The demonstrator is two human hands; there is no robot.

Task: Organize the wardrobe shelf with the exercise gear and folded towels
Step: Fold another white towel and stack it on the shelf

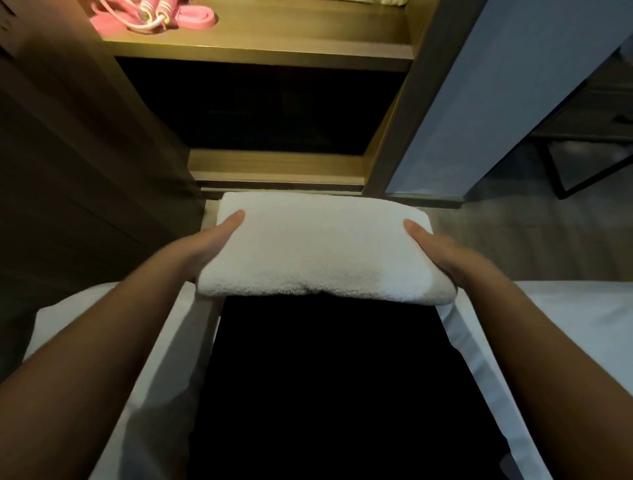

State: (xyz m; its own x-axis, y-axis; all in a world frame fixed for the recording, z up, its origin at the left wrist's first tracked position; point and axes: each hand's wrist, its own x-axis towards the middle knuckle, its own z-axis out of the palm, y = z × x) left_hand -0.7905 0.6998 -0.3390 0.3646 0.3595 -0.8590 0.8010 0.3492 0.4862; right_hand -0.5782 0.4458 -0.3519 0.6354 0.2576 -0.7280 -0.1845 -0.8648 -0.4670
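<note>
Head view: a folded white towel [322, 250] is held level in mid-air at the centre of the frame, in front of the open wardrobe. Its long folded edge faces the person. The left hand [212, 248] grips the towel's short end at 9 o'clock and the right hand [442, 255] grips the opposite end at 3 o'clock. Each thumb lies straight along the top face, pointing toward 12 o'clock. The fingers of both hands are under the towel and hidden by it, so each end is pinched between thumb above and fingers below. Whether those fingers are spread or pressed together cannot be told. Both forearms reach in from the lower corners.

Past the towel at 12 o'clock is the wardrobe's wooden base ledge [277, 168], with a dark compartment [260, 109] above it. Higher up is a lit wooden shelf [274, 48]. On that shelf, at 11 o'clock, lies a heap of pink exercise gear [154, 17] with cords and bands. At the top edge, toward 1 o'clock, a pale yellow thing [383, 2] is cut off by the frame. A pale wardrobe door [496, 102] stands open at 2 o'clock. A bed [582, 329] with white sheets shows at 4 and 8 o'clock, on either side of the person's dark clothing [325, 394].
</note>
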